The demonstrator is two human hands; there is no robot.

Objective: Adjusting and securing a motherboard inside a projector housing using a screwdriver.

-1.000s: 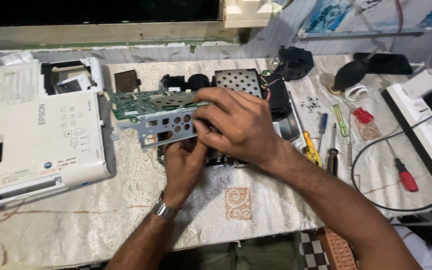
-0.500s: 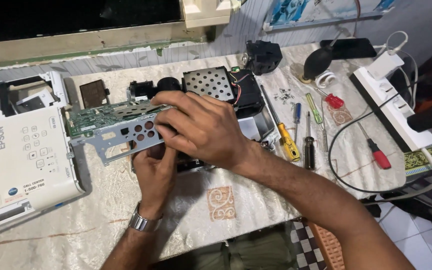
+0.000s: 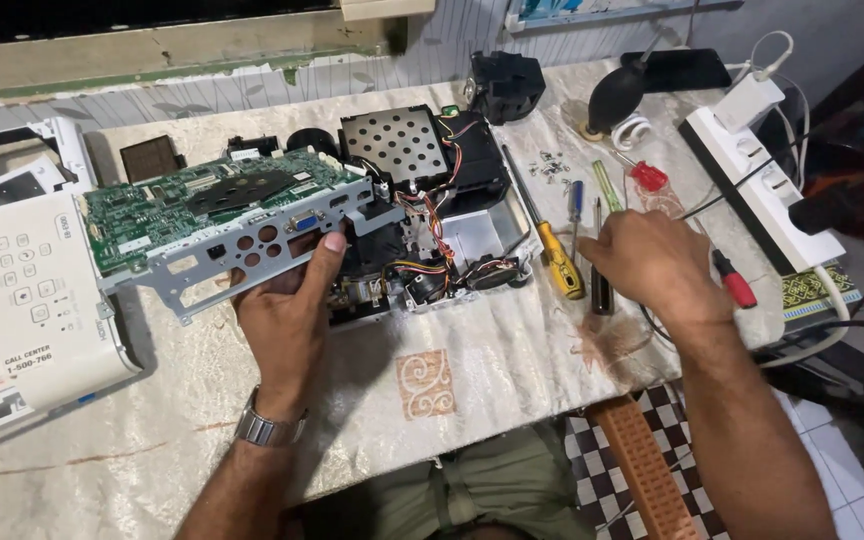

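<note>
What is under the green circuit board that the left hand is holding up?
Under the green circuit board, its grey metal port bracket shows, gripped by the left hand. To its right lies the opened projector chassis; the tabletop directly beneath is covered.

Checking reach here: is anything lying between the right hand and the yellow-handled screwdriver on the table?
Nothing visible. The right hand rests beside the yellow-handled screwdriver; only a dark-handled tool lies between them, flat on the table.

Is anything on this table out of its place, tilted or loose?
Yes. The green circuit board with its metal port bracket is lifted askew off the opened projector chassis, held by the left hand. Small screws lie scattered loose beside the screwdrivers, where the right hand rests.
</note>
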